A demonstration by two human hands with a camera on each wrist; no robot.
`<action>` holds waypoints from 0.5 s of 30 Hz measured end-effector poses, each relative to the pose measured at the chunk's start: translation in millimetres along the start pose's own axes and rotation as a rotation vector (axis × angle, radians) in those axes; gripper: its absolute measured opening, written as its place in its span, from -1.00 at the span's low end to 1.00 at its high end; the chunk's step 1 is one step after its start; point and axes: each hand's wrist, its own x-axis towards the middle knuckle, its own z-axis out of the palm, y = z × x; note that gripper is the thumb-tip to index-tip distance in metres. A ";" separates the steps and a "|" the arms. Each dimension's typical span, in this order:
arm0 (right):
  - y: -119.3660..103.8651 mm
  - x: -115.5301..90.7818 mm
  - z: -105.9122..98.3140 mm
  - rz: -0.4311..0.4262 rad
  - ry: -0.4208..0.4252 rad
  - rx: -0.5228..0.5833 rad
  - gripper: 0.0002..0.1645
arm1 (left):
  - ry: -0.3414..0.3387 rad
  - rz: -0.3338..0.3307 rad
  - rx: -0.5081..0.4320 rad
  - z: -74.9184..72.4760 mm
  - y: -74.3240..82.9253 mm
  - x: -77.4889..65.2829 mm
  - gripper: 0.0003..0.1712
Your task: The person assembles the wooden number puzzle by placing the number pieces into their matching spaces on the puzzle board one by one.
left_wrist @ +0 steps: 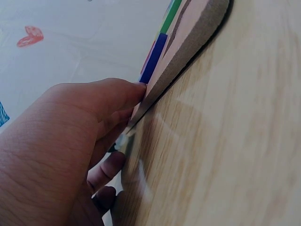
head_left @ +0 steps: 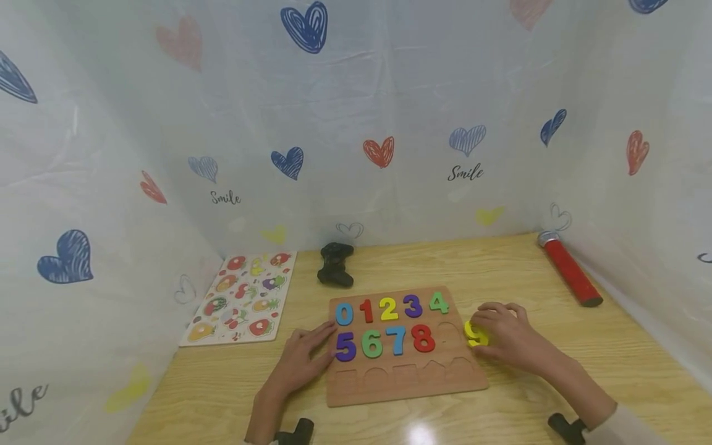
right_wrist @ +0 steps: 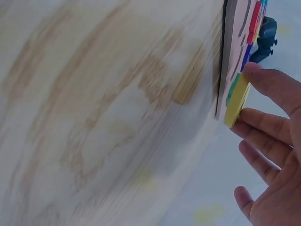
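Observation:
A wooden number board [head_left: 406, 383] lies on the table, with pieces 0 to 8 in its two upper rows. Between thumb and fingers my right hand [head_left: 508, 334] pinches a yellow number 9 [head_left: 475, 334], just off the board's right edge. From the right wrist view, the yellow piece [right_wrist: 237, 99] is seen edge-on, held above the table. My left hand [head_left: 303, 358] touches the board's left edge beside the purple 5 [head_left: 346, 347]. Its thumb tip [left_wrist: 138, 88] meets the board close to that piece in the left wrist view.
A fruit picture board [head_left: 228, 303] lies at the left. Behind the number board is a black game controller [head_left: 335, 264]. A red flashlight [head_left: 573, 272] lies at the far right, near the heart-printed curtain [head_left: 423, 198]. Shaped recesses line the number board's front row.

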 end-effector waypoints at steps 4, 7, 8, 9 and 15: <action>-1.0 1.7 2.6 -0.014 0.002 0.009 -0.53 | -0.016 -0.024 -0.005 -0.7 0.9 0.0 -0.35; -2.9 2.6 3.9 -0.020 0.007 0.022 -0.54 | -0.022 -0.033 -0.009 -1.0 1.4 -0.2 -0.35; -3.6 3.0 3.9 -0.019 0.008 0.023 -0.53 | -0.023 -0.033 -0.010 -1.1 1.5 -0.2 -0.35; -4.7 3.7 3.7 -0.017 0.009 0.028 -0.53 | -0.022 -0.032 -0.009 -1.2 1.5 -0.2 -0.35; -6.9 7.8 7.2 -0.001 -0.014 0.042 -0.55 | -0.022 -0.027 -0.009 -0.2 1.2 0.8 -0.35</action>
